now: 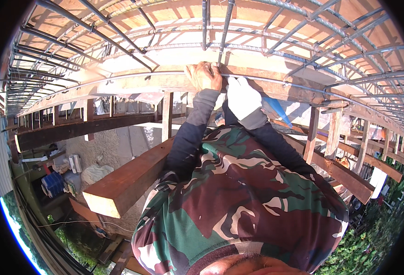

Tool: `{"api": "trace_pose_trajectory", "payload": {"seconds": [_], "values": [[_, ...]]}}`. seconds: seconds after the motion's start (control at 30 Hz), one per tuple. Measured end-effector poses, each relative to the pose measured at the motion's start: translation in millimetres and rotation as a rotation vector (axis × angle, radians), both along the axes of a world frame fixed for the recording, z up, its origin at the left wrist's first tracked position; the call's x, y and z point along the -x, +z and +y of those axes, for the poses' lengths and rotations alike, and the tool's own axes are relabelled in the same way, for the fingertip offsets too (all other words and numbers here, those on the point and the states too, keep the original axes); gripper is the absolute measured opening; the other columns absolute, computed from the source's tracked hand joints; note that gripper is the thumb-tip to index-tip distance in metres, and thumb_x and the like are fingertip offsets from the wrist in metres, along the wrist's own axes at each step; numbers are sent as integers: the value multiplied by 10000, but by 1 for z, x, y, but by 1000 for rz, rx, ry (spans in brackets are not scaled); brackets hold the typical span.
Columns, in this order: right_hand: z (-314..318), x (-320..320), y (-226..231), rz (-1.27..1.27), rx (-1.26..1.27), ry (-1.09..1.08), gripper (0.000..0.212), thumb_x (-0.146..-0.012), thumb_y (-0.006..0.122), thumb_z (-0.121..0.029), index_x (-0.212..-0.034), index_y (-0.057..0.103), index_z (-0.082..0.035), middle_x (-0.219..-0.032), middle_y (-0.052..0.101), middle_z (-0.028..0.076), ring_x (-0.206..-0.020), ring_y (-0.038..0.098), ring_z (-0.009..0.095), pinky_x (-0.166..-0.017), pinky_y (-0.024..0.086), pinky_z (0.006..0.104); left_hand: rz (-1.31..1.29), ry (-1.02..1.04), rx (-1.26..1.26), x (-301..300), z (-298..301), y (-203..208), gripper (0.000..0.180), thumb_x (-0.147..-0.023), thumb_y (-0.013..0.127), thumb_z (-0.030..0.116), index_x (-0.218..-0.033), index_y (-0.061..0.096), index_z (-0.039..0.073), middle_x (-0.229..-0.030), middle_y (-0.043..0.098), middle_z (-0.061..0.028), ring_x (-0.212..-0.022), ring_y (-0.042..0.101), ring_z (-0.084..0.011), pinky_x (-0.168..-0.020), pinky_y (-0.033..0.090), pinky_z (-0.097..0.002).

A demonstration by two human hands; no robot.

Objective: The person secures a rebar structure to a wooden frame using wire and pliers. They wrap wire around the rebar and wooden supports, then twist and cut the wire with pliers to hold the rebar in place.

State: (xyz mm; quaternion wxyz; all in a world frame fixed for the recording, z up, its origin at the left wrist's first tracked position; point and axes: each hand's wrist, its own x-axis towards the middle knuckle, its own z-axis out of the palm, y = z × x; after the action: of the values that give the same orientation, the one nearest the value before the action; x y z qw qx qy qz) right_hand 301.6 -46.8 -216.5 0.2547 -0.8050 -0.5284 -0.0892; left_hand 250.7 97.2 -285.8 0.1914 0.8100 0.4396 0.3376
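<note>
A long, thin steel bar (133,77) runs along the top edge of a timber beam (154,84), below a cage of rebar. My left hand (205,76), bare under a dark sleeve, is closed with bent fingers over the bar, beside the lower end of an upright rebar rod (225,36). Just to its right, my right hand (244,97) wears a white glove and has its fingers drawn together at the same bar. Bright sun washes out the glove's detail, and the fingertips' undersides are hidden.
Crossing rebar (303,27) spreads over pale formwork boards ahead. A thick timber (119,183) juts out at my left, with another brown timber (344,176) at right. Far below lie the ground (105,146) and a blue crate (53,184). A blue pointed piece (277,111) hangs by my right arm.
</note>
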Motion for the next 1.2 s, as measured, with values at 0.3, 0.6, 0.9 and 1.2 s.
{"api": "trace_pose_trajectory", "payload": {"seconds": [0.3,0.6,0.9,1.2], "values": [[-1,-8,0,-93,15,-72,243,-837,624,-134,-1075,668,-119,-900,617,44,-772,644,212,-598,536,327,31,-50,79,1,2,19,253,-853,635,267,-896,733,38,-1022,673,-135,-1097,562,-338,-1149,179,-562],[-1,-8,-8,-32,41,16,277,-815,627,-109,-1090,656,-88,-940,629,74,-821,655,243,-659,557,349,-73,-23,-14,6,-3,9,204,-868,659,274,-887,697,75,-911,656,-125,-1009,604,-308,-1134,208,-533],[14,2,-3,78,111,47,324,-805,613,-136,-1115,622,-41,-988,617,117,-864,647,269,-719,550,371,-382,-27,64,10,-19,40,142,-923,645,150,-896,660,11,-924,627,-134,-913,602,-286,-843,463,-399],[9,-10,-11,129,158,143,404,-839,645,-257,-1190,604,-62,-1052,633,105,-889,660,235,-707,562,349,-371,-253,-178,27,-10,34,39,-928,586,26,-961,601,11,-952,644,-132,-872,625,-311,-895,478,-404]]}}
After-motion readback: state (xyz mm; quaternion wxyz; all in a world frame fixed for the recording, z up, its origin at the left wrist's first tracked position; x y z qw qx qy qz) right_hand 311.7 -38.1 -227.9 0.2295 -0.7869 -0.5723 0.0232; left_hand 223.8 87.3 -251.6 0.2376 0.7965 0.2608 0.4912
